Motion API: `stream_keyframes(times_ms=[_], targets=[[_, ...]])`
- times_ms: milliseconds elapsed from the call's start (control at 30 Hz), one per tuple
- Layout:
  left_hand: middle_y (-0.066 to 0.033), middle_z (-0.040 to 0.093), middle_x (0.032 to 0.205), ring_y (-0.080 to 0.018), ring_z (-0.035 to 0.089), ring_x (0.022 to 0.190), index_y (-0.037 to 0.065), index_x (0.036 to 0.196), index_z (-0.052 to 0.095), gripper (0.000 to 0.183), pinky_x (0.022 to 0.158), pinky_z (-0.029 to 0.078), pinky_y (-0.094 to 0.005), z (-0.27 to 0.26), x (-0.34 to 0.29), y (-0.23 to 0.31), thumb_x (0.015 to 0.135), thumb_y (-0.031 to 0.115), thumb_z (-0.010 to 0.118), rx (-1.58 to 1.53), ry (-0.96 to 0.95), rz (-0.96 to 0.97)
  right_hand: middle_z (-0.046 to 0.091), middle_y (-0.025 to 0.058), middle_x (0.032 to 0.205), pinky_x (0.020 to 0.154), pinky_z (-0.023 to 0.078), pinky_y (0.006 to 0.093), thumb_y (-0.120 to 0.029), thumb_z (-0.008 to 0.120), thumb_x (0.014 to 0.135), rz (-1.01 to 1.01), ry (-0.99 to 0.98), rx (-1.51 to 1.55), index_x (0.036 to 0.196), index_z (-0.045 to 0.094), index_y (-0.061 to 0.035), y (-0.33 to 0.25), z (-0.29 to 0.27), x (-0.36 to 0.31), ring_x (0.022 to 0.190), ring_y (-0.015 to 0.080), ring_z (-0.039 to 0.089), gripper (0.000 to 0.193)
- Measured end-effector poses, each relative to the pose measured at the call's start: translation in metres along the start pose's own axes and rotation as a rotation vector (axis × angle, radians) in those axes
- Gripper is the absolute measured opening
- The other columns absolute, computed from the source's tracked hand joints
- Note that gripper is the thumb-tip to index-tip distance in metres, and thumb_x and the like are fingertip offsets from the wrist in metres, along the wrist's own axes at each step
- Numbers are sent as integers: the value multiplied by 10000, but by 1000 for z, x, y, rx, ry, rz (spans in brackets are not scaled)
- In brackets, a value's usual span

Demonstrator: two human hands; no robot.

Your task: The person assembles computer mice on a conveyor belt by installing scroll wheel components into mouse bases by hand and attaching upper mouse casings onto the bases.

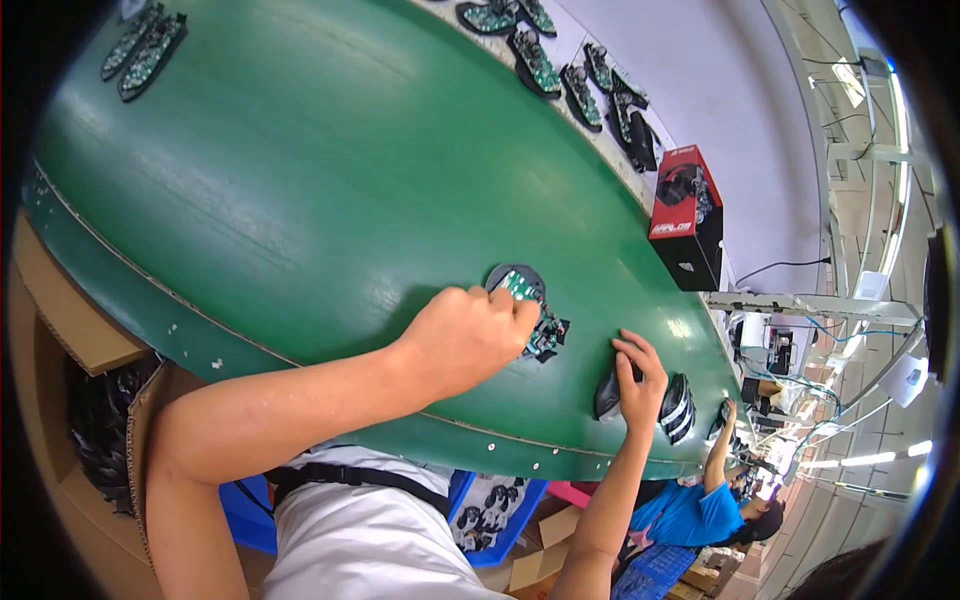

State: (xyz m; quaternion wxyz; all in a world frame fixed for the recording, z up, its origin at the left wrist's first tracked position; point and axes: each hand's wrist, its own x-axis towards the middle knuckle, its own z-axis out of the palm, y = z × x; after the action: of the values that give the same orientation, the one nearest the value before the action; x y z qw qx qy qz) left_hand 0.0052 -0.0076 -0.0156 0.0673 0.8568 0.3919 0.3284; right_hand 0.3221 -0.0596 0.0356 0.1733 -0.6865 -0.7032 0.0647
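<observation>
L hand [465, 335] grips mouse base w/ circuit board [527, 300] on green bench [300, 180]; R hand [640, 375] clasps black mouse shell [607, 392]. Shell not yet fitted on base.

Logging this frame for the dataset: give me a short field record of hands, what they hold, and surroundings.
surface: green conveyor belt
left hand: gripping a mouse base with green circuit board
right hand: resting on a black mouse shell
beside right hand: second black shell
far edge: row of circuit-board bases, red-and-black box
others: co-worker in blue shirt
</observation>
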Motion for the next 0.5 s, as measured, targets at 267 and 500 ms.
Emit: stream_keyframes(times_ms=[267,500], targets=[[-99,630,692,-260,669,559,49,788,563,217,478,533,-375,-8,-2,3,837,214,695,-144,-51,31,585,186,1351,1039,463,408,-78,712,811,-149,-83,272,1301,584,-37,-119,32,11,1225,360,587,508],[-92,646,711,-303,631,541,69,804,619,149,483,512,-405,-6,7,-2,839,195,691,-296,-4,-48,659,159,1257,989,493,380,92,569,805,-271,30,497,1136,678,-28,-91,57,49,1155,326,641,369]])
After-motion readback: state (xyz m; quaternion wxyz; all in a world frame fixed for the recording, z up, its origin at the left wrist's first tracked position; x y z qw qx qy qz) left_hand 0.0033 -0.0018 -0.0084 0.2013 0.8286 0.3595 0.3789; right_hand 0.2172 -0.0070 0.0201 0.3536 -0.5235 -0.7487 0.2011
